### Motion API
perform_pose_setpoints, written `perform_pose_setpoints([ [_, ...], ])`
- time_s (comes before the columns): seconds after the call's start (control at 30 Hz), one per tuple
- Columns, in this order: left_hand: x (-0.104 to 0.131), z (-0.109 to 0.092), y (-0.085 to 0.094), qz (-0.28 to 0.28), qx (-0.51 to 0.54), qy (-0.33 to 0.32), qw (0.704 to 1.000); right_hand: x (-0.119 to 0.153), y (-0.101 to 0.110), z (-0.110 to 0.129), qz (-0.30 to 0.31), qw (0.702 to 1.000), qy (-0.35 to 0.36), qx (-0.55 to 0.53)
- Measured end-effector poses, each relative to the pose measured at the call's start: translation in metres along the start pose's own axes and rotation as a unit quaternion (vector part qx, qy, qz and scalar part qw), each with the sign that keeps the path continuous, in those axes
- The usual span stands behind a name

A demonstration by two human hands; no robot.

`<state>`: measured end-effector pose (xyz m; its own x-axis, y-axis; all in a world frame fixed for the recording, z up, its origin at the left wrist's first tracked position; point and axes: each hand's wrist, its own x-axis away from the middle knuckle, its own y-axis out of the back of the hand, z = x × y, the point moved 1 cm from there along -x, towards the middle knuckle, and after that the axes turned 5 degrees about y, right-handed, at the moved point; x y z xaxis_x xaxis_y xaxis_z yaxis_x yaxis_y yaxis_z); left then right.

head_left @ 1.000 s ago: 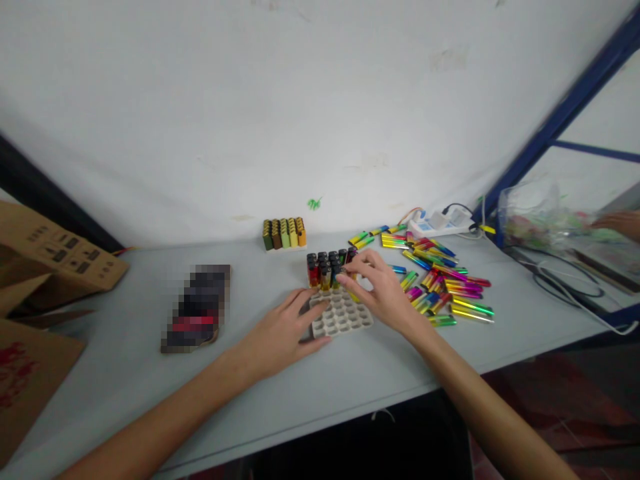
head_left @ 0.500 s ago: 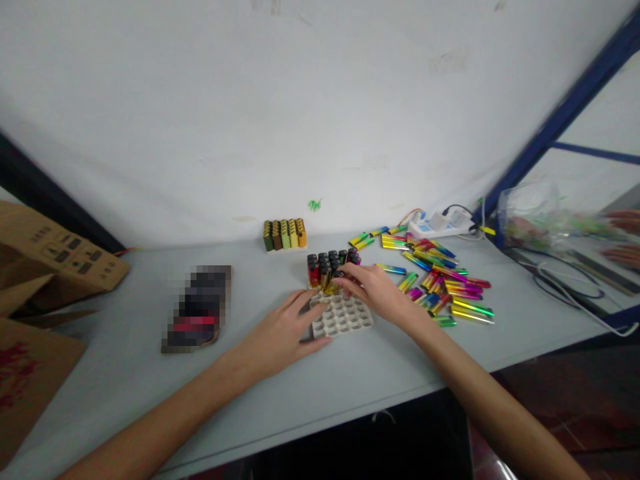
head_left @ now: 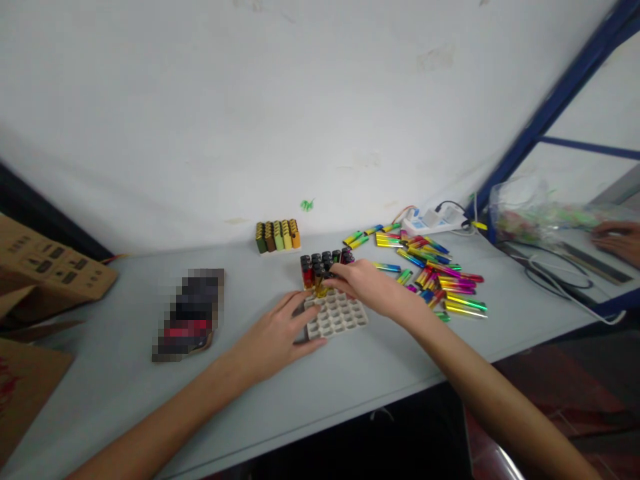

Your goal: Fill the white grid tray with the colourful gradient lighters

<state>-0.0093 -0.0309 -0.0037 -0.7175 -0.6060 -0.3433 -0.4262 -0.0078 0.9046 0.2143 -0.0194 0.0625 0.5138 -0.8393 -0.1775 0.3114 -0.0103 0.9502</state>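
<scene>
A pale tray with rows of holes (head_left: 337, 319) lies in front of me on the table. Upright lighters with black tops (head_left: 310, 270) stand packed at its far end, some with red bodies; the near holes show bare. My left hand (head_left: 280, 337) rests along the tray's left edge, its fingers spread and touching it, thumb at the near corner. Above the tray's far part, my right hand (head_left: 365, 283) has its fingertips closed on a yellowish lighter (head_left: 321, 289) beside the front row. The fingers partly cover that lighter and the ones behind it.
Several shiny multicoloured cylinders (head_left: 445, 287) lie scattered on the right. A block of green, brown and yellow lighters (head_left: 278, 237) stands by the wall. Left are a pixelated dark object (head_left: 193, 310) and cardboard boxes (head_left: 50, 267). A power strip (head_left: 433, 220) sits back right; another person's hand (head_left: 620, 240) shows far right.
The view has shifted slightly. My right hand has lowered a little toward the front row, with a yellowish lighter at its fingertips. My left hand stays at the tray's edge.
</scene>
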Motion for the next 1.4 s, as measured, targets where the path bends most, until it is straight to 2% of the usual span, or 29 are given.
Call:
perform_pose_setpoints([
  [0.1,0.000,0.001,0.001,-0.004,0.004,0.001,1.000,-0.004,0.008,-0.001,0.022,0.998,0.041,0.039],
  [0.23,0.000,0.001,0.001,-0.005,0.004,0.003,1.000,-0.009,0.016,-0.005,0.051,0.993,0.102,0.027],
  [0.4,0.000,0.000,0.001,-0.005,0.010,0.003,1.000,-0.014,0.004,0.003,0.031,0.996,0.041,0.078],
  [0.5,0.001,0.001,0.001,-0.003,0.009,0.006,1.000,-0.002,-0.003,0.002,0.047,0.997,0.024,0.057],
  [0.57,0.002,0.001,0.000,-0.001,0.007,0.010,1.000,0.016,0.000,-0.013,0.039,0.999,0.010,-0.007],
  [0.67,0.003,0.001,-0.002,-0.001,0.002,0.016,1.000,0.050,0.011,-0.057,-0.075,0.993,-0.088,-0.025],
  [0.73,0.003,0.001,-0.003,-0.002,0.001,0.019,1.000,0.066,0.013,-0.088,-0.130,0.986,-0.100,0.017],
  [0.8,0.001,0.001,-0.003,-0.007,0.002,0.022,1.000,0.071,0.010,-0.113,-0.115,0.989,-0.086,0.046],
  [0.83,0.000,0.001,-0.004,-0.010,0.003,0.023,1.000,0.070,0.007,-0.121,-0.087,0.992,-0.072,0.055],
  [0.93,-0.005,0.004,-0.005,-0.021,0.009,0.027,0.999,0.060,-0.002,-0.135,-0.018,0.996,-0.044,0.070],
  [1.0,-0.009,0.007,-0.007,-0.026,0.015,0.032,0.999,0.056,-0.003,-0.139,-0.014,0.996,-0.051,0.069],
  [1.07,-0.013,0.012,-0.009,-0.030,0.018,0.038,0.999,0.056,-0.002,-0.142,-0.036,0.996,-0.075,0.040],
  [1.23,-0.025,0.026,-0.014,-0.020,0.014,0.065,0.998,0.056,0.006,-0.133,-0.141,0.982,-0.096,-0.083],
  [1.3,-0.031,0.032,-0.014,-0.021,0.014,0.072,0.997,0.049,0.006,-0.122,-0.194,0.966,-0.087,-0.147],
  [1.4,-0.038,0.040,-0.015,-0.025,0.015,0.076,0.997,0.030,0.003,-0.106,-0.243,0.919,-0.096,-0.295],
])
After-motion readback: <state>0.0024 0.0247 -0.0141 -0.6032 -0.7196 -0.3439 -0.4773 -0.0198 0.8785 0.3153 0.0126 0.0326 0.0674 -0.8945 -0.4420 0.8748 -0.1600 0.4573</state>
